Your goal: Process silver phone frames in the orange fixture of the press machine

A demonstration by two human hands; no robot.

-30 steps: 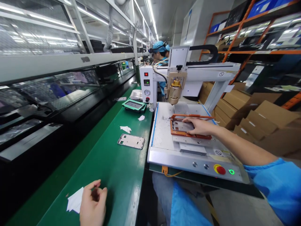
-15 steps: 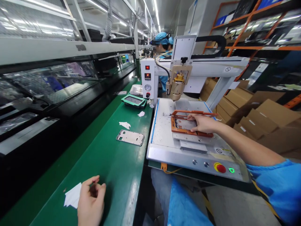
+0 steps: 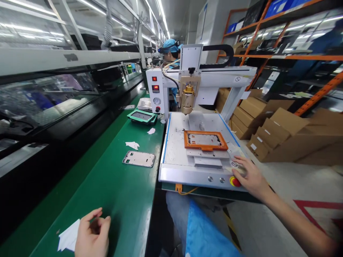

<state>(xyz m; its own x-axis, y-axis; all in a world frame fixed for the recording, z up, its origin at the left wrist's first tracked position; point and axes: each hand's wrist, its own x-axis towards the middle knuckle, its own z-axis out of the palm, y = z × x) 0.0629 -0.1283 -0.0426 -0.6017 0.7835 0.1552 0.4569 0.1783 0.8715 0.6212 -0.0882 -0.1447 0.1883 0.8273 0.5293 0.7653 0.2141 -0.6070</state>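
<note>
1. Along the right wall, orange steel shelving (image 3: 268, 57) carries dark trays, and cardboard boxes (image 3: 278, 125) are stacked below it on the floor; fluorescent strips run down the ceiling.
2. A long green conveyor belt (image 3: 120, 192) stretches away on the left, beside a glazed black enclosure.
3. A white dispensing machine (image 3: 214, 80) stands just right of the belt, its brass nozzle (image 3: 187, 98) hanging above the back of the white bed (image 3: 175, 142).
4. Far behind the machine, a co-worker in a blue cap (image 3: 168, 44) sits at the same line.
5. An orange fixture (image 3: 206, 147) lies flat in the middle of the bed with a metal phone mid-frame (image 3: 205, 139) seated inside it; it is near the right hand's fingertips but clear of them.
6. A second mid-frame (image 3: 139, 159) lies flat on the belt, well apart from both hands, with a green jig (image 3: 142, 116) and white scraps (image 3: 132, 145) farther along.
7. The right hand (image 3: 252, 178) is spread flat, fingers released, over the right end of the machine's front panel, holding nothing.
8. The left hand (image 3: 92, 237) rests on the near belt, loosely curled with a gap between thumb and forefinger; nothing shows in its grasp.
9. White paper slips (image 3: 68, 239) lie on the belt just beside the left hand, on its outer side.
10. A red stop button (image 3: 234, 182) sits on the panel just beside the right thumb; whether they touch cannot be told.
</note>
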